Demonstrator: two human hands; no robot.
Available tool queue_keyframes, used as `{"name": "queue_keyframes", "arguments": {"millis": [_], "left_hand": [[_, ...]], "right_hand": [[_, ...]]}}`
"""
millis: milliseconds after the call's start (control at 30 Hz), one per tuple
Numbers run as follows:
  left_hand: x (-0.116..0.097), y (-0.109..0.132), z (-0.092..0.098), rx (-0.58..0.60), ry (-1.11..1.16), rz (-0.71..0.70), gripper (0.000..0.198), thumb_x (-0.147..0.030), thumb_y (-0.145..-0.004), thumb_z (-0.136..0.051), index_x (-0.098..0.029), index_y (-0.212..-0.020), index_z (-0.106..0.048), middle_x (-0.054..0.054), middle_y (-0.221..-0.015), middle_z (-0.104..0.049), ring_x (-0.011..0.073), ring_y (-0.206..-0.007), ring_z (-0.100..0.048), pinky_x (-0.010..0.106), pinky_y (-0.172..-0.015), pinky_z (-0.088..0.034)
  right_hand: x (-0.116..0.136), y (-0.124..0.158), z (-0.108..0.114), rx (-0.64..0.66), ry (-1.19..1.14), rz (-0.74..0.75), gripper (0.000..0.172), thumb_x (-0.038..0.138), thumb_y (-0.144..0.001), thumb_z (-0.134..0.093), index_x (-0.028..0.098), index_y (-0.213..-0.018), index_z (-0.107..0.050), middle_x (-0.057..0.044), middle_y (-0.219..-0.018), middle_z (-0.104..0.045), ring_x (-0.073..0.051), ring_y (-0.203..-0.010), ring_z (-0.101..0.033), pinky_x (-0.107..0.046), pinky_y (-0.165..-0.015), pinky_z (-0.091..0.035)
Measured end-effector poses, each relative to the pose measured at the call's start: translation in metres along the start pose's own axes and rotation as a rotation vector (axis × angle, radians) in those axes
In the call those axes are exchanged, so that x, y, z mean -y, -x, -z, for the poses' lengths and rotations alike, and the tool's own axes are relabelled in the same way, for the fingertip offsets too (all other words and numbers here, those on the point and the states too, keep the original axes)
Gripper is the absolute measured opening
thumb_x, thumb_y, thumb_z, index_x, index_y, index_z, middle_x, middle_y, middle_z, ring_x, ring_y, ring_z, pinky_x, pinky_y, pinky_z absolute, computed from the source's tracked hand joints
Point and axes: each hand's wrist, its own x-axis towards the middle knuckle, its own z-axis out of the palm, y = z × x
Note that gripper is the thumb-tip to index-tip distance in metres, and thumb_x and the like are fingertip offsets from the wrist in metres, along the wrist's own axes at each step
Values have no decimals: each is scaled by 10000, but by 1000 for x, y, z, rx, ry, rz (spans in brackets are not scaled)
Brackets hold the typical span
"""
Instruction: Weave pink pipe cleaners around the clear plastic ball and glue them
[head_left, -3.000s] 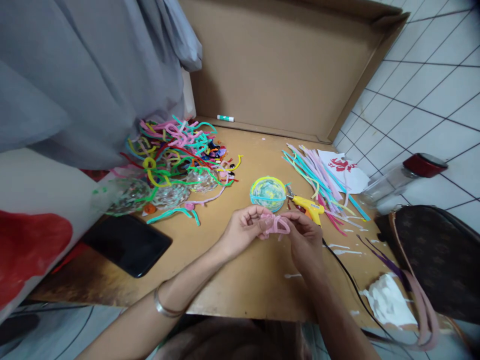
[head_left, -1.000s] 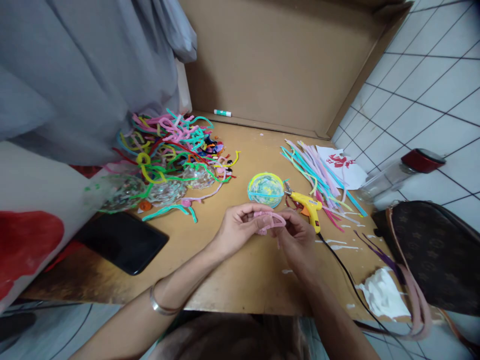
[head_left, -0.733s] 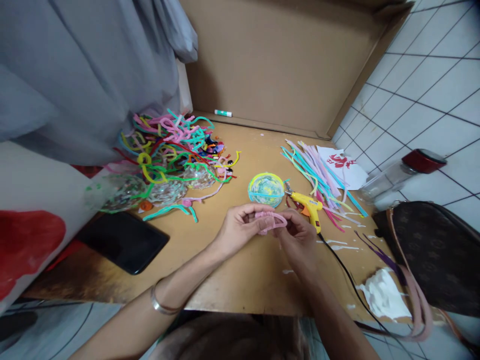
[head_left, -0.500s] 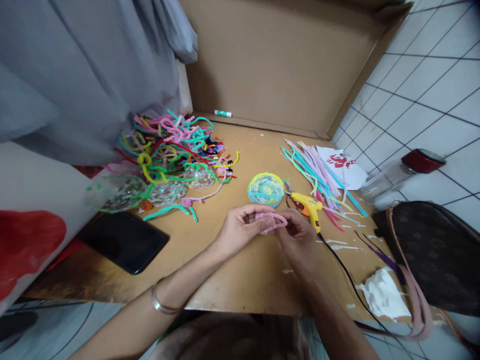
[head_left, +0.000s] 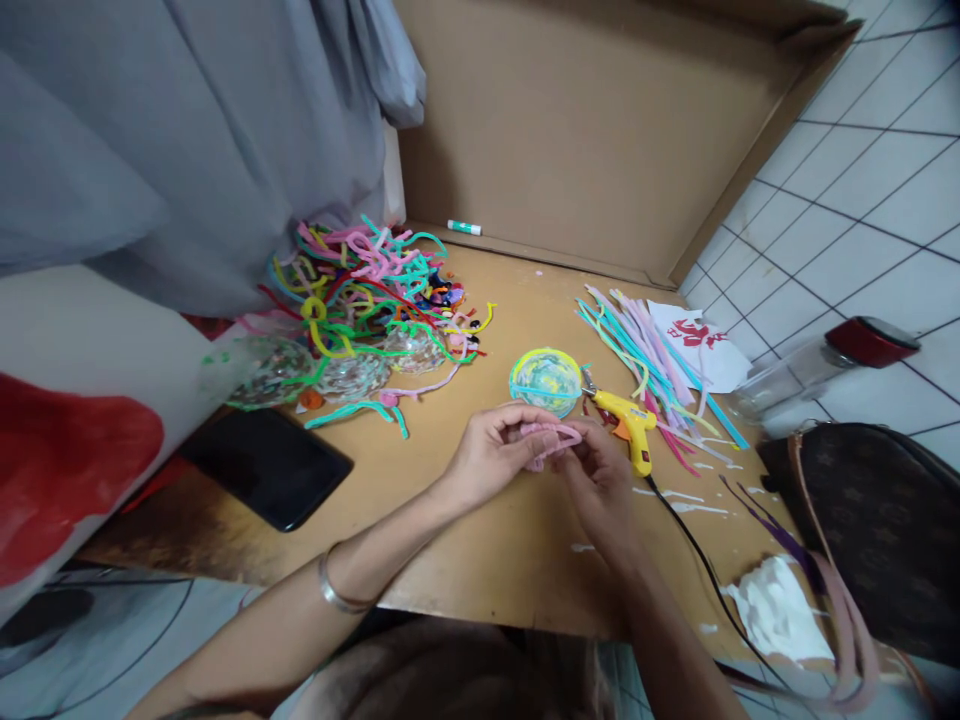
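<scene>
A pink pipe cleaner (head_left: 571, 435), bent into a loop with coils at one side, is pinched between both hands above the front half of the table. My left hand (head_left: 499, 447) grips its coiled part between thumb and fingers. At the loop's other end, my right hand (head_left: 600, 475) has its fingers closed on the pink stem, partly hiding it. Just beyond the hands lies a round disc (head_left: 546, 372) in yellow, green and blue with a blue strip across it. A yellow glue gun (head_left: 626, 420) rests on its side to the right, nozzle near the disc.
Colourful pipe cleaners (head_left: 375, 280) are heaped at the left, straight ones (head_left: 645, 345) at the right. A black phone (head_left: 277, 465) lies front left. A bottle (head_left: 825, 365), a brown bag (head_left: 862, 540), a crumpled tissue (head_left: 780, 605) and the gun's black cord (head_left: 705, 560) occupy the right. Cardboard (head_left: 585, 130) stands behind.
The view has swung slightly, so the table things appear shifted right. Both hands keep hold of the pink pipe cleaner, whose loop looks a little flatter.
</scene>
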Motion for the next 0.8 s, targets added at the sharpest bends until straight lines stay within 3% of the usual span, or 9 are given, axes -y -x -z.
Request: {"name": "queue_keyframes", "arguments": {"millis": [167, 400, 600, 800], "left_hand": [[0, -2, 3, -3, -67, -71, 266, -367, -761, -748, -134, -888, -750, 51, -776, -724, 88, -551, -605, 207, -553, -525], [1, -2, 5, -14, -100, -81, 288, -380, -757, -747, -130, -900, -738, 86, -869, -737, 113, -600, -642, 226, -570, -535], [5, -2, 5, 17, -62, -55, 321, -386, -775, -732, -131, -969, -714, 81, -805, -739, 130, -595, -650, 259, -593, -554], [6, -2, 5, 8, -172, -188, 252, -346, -798, -716, -147, -952, -736, 75, -886, -708, 110, -610, -645, 227, -569, -539]], "right_hand": [[4, -2, 4, 48, -138, -140, 132, 329, -819, -670, 220, -893, -686, -5, -729, -658, -130, -617, -579, -220, -502, -470], [3, -5, 2, -31, -222, -264, 201, 375, -735, -738, 182, -770, -689, 22, -557, -599, -90, -441, -496, -171, -341, -376], [12, -6, -1, -57, -157, -229, 237, 397, -739, -729, 170, -714, -668, 34, -510, -579, -74, -367, -470, -176, -318, -388], [14, -4, 0, -65, -81, -180, 207, 362, -779, -705, 165, -732, -663, 36, -532, -574, -76, -375, -487, -180, -319, -408]]}}
